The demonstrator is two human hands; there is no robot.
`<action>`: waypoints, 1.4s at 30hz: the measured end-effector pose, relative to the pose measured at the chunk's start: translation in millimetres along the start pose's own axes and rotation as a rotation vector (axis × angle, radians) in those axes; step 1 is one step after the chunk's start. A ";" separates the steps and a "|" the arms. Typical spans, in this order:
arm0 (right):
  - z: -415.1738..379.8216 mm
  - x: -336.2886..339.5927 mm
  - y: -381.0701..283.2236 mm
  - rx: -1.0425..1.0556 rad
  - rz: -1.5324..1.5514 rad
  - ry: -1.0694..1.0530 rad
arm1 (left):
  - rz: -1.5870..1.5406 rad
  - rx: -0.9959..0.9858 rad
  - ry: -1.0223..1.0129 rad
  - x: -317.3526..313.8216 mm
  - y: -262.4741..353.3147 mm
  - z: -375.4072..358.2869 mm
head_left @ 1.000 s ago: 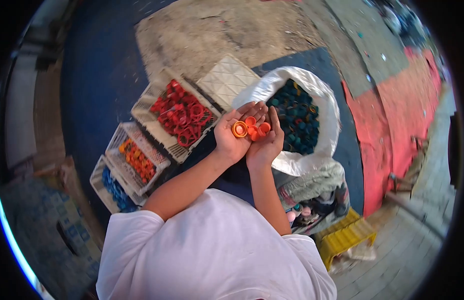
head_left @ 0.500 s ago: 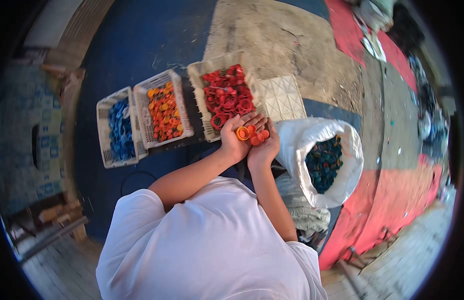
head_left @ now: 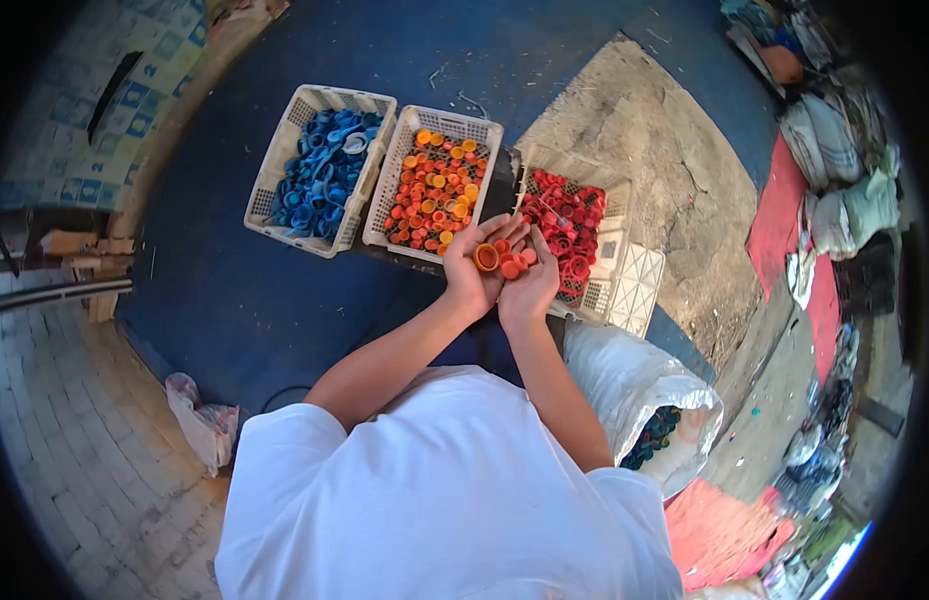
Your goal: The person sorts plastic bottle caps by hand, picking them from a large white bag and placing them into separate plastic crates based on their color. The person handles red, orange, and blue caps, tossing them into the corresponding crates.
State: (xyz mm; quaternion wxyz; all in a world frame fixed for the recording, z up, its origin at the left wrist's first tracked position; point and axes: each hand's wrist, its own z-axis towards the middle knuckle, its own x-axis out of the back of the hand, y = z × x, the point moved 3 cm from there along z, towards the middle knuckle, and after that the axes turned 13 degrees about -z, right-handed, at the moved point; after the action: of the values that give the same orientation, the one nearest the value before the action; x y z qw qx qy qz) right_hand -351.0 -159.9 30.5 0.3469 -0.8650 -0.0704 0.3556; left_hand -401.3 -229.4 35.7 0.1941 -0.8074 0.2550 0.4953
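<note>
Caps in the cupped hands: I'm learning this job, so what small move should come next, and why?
Perhaps shift the left hand and right hand together toward the middle crate. They cup orange caps, and that crate holds orange and yellow ones, while mostly blue pieces and red pieces lie in the crates on either side.

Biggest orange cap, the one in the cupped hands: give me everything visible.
The orange cap is round and looks like plastic, with a lighter yellow-orange rim around a darker hollow. It lies loose on the palm of the left hand, its hollow side tipped up toward the camera. Smaller red-orange caps sit right beside it; whether they touch it is hard to tell. Threads or markings are too small to make out.
</note>
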 end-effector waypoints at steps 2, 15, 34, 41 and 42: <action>6.7 -17.7 9.5 -0.058 -0.032 -0.032 | -0.015 -0.078 0.020 -1.1 17.0 2.1; 71.2 -100.4 88.0 -0.262 -0.031 -0.010 | -0.057 -0.248 0.087 28.4 128.6 62.1; 212.1 -152.9 196.1 -0.140 0.012 0.210 | 0.075 0.001 0.230 65.3 251.1 207.6; 195.2 -153.7 205.0 -0.106 0.000 0.203 | 0.024 0.007 0.224 76.3 257.4 195.3; 194.5 -149.1 207.4 -0.098 -0.001 0.201 | 0.032 0.012 0.222 74.4 257.0 191.3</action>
State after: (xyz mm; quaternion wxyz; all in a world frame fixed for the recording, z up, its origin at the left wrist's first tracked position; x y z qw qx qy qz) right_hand -616.0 -263.2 -118.4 0.3096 -0.9122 -0.0527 0.2630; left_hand -662.4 -341.7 -129.9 0.1616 -0.8519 0.2908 0.4044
